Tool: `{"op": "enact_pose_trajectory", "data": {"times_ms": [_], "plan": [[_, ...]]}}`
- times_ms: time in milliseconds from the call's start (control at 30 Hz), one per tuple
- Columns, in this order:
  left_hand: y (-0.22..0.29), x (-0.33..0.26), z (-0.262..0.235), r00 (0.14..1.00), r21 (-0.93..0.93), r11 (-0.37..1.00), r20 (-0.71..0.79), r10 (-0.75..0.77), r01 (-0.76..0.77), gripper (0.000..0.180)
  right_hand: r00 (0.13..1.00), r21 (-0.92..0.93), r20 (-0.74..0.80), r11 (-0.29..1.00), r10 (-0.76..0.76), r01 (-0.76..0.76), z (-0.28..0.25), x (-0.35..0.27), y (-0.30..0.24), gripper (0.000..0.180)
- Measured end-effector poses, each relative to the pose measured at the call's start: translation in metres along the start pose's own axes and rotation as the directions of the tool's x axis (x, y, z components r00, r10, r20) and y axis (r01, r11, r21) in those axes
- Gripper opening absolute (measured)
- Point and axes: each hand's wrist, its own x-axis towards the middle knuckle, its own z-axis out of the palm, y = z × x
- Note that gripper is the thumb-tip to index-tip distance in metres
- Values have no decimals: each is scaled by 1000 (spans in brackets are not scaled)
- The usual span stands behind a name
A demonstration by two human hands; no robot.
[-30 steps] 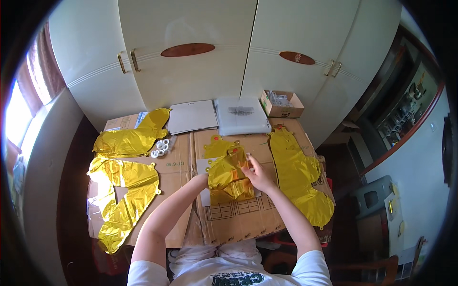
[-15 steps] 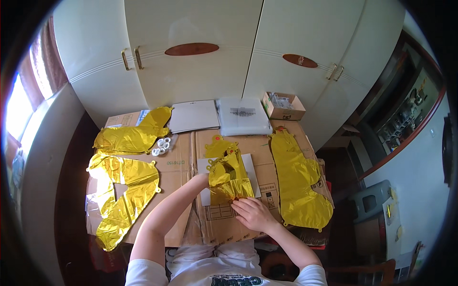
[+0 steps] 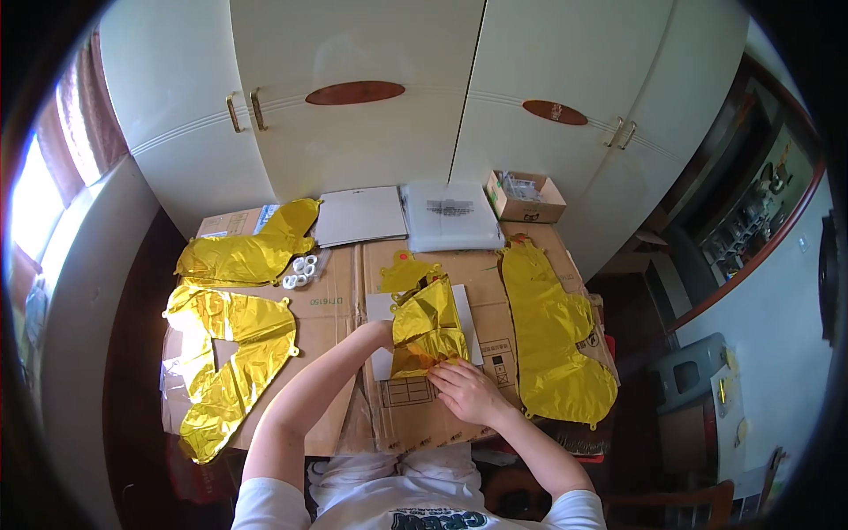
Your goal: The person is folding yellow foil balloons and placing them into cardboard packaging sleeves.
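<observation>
A deflated gold foil balloon point(image 3: 431, 322), partly folded, lies over a pale grey card point(image 3: 472, 329) in the middle of the cardboard. My left hand point(image 3: 385, 332) reaches in from the left; its fingers are hidden behind the raised foil, with only the wrist end showing. Across the balloon's near edge lie the outstretched fingers of my right hand point(image 3: 468, 390), flat against the foil. A flat gold foil part point(image 3: 406, 271) with small tabs and a red spot sticks out beyond the far end of the card.
More flat gold foil balloons lie at the front left point(image 3: 256, 331), back left point(image 3: 243, 256) and right point(image 3: 549, 322). White ribbon rolls point(image 3: 300, 271), a stack of grey cards point(image 3: 360, 216), clear plastic bags point(image 3: 452, 218) and an open small box point(image 3: 527, 205) stand along the back, before cupboards.
The foil over the card has been folded over, covering the gap that showed in its middle. My left hand has shifted slightly right; my right hand has stayed nearly in place.
</observation>
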Motion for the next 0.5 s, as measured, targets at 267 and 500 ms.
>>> {"op": "enact_pose_trajectory", "data": {"times_ms": [267, 500], "plan": [[44, -11, -34, 986, 257, 957, -131, -106, 137, 34, 1000, -5, -12, 1000, 14, -15, -6, 3, -2, 34], [191, -60, -19, 807, 436, 801, -582, -97, 411, 28, 999, -27, -52, 1000, 2, -4, -3, 9, -6, 30]]}}
